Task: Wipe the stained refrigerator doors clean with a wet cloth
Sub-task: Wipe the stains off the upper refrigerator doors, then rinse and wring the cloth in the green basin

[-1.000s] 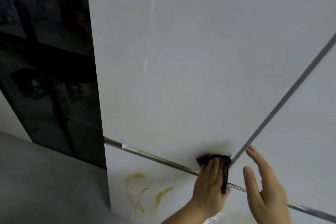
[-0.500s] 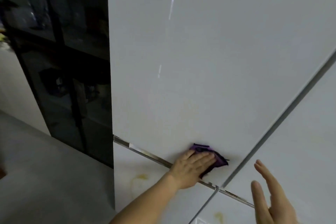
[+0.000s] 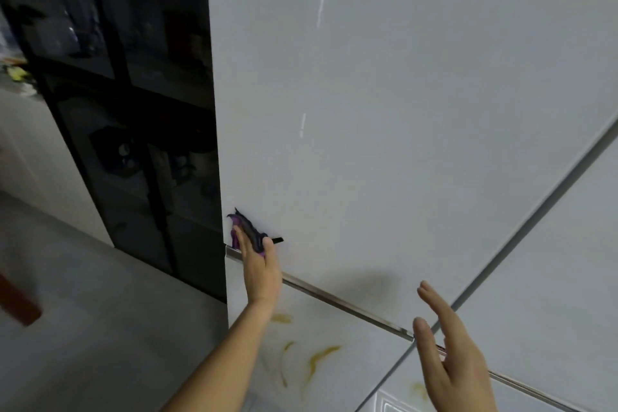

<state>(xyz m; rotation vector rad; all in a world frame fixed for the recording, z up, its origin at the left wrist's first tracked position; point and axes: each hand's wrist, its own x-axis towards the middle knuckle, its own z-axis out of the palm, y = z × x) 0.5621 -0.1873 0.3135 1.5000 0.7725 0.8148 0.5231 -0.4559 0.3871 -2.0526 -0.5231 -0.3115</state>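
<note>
one purple cloth (image 3: 249, 231) sits at the lower left corner of the upper left refrigerator door (image 3: 368, 110), pressed flat under the left hand (image 3: 259, 266), its grip open to spread wiping pressure. the right hand (image 3: 448, 354) hovers open and empty, likely for balance. about four yellow stains (image 3: 322, 353) mark the lower left door (image 3: 351, 378).

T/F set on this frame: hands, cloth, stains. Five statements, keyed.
1. The left hand presses the purple cloth on the upper door. True.
2. The right hand holds a second cloth. False: it is open and holds nothing.
3. Yellow stains mark the lower door. True.
4. The cloth covers the yellow stains. False: it is above the metal strip.
5. A dark glass cabinet stands left of the doors. True.
</note>
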